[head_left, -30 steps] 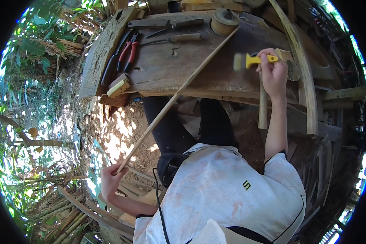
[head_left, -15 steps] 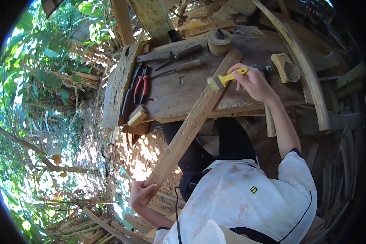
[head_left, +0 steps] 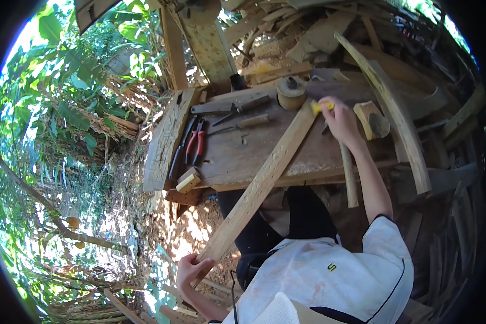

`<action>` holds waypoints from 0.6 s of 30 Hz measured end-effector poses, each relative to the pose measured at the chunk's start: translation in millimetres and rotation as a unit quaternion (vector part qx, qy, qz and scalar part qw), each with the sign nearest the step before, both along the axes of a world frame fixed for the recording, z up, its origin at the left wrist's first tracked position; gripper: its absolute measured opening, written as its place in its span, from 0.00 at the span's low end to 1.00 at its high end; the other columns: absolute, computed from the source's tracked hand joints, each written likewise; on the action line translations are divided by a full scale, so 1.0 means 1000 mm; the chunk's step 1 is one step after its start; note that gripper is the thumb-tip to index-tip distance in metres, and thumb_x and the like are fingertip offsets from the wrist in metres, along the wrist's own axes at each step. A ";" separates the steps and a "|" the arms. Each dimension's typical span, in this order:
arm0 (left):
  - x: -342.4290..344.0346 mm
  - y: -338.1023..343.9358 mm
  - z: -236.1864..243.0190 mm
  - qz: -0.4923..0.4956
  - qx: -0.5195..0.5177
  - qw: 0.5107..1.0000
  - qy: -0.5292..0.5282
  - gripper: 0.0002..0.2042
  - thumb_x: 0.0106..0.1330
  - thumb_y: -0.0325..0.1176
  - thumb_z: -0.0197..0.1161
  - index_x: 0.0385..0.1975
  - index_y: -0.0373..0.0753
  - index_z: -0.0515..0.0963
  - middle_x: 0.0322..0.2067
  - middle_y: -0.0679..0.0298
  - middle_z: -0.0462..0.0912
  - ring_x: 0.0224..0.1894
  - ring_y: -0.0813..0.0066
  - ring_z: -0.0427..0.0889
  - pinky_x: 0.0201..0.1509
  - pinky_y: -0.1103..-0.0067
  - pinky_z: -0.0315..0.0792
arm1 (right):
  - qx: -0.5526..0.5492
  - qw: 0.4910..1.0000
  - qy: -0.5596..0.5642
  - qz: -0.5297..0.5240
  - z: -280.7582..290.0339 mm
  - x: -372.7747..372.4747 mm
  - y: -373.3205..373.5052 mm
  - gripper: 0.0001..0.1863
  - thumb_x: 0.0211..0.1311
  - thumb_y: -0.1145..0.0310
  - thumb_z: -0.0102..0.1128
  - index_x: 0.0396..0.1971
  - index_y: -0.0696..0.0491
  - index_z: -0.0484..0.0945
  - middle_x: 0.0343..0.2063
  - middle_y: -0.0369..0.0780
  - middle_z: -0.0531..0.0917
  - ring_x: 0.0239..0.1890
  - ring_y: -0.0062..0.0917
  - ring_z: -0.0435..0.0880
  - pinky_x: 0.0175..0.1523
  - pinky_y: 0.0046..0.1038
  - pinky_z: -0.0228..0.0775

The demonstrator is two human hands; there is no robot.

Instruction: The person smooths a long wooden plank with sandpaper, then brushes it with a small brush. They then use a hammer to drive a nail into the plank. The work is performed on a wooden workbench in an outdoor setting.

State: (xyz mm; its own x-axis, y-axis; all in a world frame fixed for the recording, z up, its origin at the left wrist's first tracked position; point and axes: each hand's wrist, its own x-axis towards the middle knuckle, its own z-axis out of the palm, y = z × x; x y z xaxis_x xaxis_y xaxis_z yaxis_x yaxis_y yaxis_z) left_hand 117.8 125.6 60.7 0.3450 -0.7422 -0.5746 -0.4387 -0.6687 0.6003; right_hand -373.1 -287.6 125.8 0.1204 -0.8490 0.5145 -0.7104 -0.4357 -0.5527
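Red-handled pliers [head_left: 198, 144] lie near the left end of the wooden tabletop [head_left: 237, 159], beside dark-handled pliers [head_left: 179, 151]. Two chisels [head_left: 242, 123] rest farther in, a round spool [head_left: 291, 92] behind them. Green leaves [head_left: 75, 102] fill the left.

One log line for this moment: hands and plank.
left hand: grips near end of wooden plank | right hand: holds yellow tool at far end | plank: slants across workbench

The middle of the workbench [head_left: 308, 156] is crossed slantwise by a long plank [head_left: 259, 186]. Left of the plank, the way is blocked by pliers [head_left: 195, 147], chisels [head_left: 243, 116] and a small block [head_left: 188, 182]. Right of the plank, bare board is left below the right hand [head_left: 341, 120].
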 end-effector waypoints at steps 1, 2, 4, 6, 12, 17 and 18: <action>-0.002 0.002 0.002 0.005 -0.004 1.000 0.007 0.21 0.58 0.47 0.80 0.28 0.32 0.85 0.17 0.71 0.78 0.20 0.86 0.70 0.23 0.79 0.63 | 0.106 0.992 -0.055 0.046 0.004 0.001 0.004 0.12 0.77 0.64 0.55 0.46 0.57 0.80 0.32 0.43 0.86 0.26 0.30 0.87 0.32 0.32 0.77; -0.003 0.005 0.003 0.011 -0.008 1.000 0.013 0.21 0.58 0.47 0.80 0.28 0.32 0.85 0.17 0.70 0.78 0.20 0.86 0.70 0.22 0.79 0.64 | 0.212 0.967 -0.108 0.093 0.008 0.004 0.005 0.11 0.76 0.65 0.55 0.47 0.56 0.80 0.34 0.44 0.87 0.27 0.34 0.87 0.34 0.35 0.78; -0.012 -0.006 0.017 -0.003 -0.005 1.000 0.008 0.20 0.58 0.46 0.80 0.30 0.32 0.85 0.18 0.70 0.80 0.20 0.87 0.72 0.23 0.80 0.65 | 0.265 0.943 -0.177 0.098 0.011 -0.006 -0.006 0.10 0.76 0.66 0.56 0.47 0.54 0.81 0.34 0.44 0.87 0.30 0.37 0.87 0.37 0.37 0.78; -0.016 -0.014 0.018 0.002 -0.007 1.000 0.030 0.19 0.58 0.45 0.80 0.30 0.32 0.85 0.18 0.70 0.80 0.21 0.87 0.73 0.23 0.80 0.66 | -0.010 1.000 -0.027 -0.011 -0.002 -0.030 -0.026 0.11 0.77 0.64 0.55 0.47 0.55 0.80 0.32 0.41 0.86 0.27 0.30 0.87 0.35 0.34 0.78; -0.019 -0.002 0.026 0.024 -0.012 0.999 0.028 0.19 0.59 0.44 0.80 0.34 0.32 0.86 0.19 0.69 0.81 0.21 0.87 0.74 0.23 0.81 0.67 | 0.288 0.921 -0.181 0.188 0.012 -0.006 -0.013 0.12 0.78 0.63 0.55 0.50 0.54 0.81 0.33 0.39 0.84 0.24 0.23 0.84 0.33 0.28 0.76; -0.019 -0.013 0.004 -0.001 -0.051 0.998 0.027 0.19 0.59 0.44 0.80 0.34 0.31 0.87 0.19 0.68 0.81 0.21 0.86 0.75 0.23 0.80 0.68 | -0.058 0.995 0.030 0.069 0.001 -0.017 -0.009 0.13 0.79 0.63 0.54 0.50 0.55 0.81 0.32 0.36 0.83 0.25 0.19 0.84 0.32 0.25 0.75; -0.017 -0.012 -0.002 -0.004 -0.057 0.998 0.021 0.19 0.59 0.44 0.80 0.34 0.31 0.87 0.19 0.68 0.81 0.21 0.86 0.75 0.23 0.80 0.68 | -0.121 0.986 0.086 0.077 -0.001 -0.010 -0.006 0.13 0.80 0.63 0.53 0.50 0.55 0.81 0.32 0.36 0.83 0.26 0.18 0.84 0.32 0.25 0.75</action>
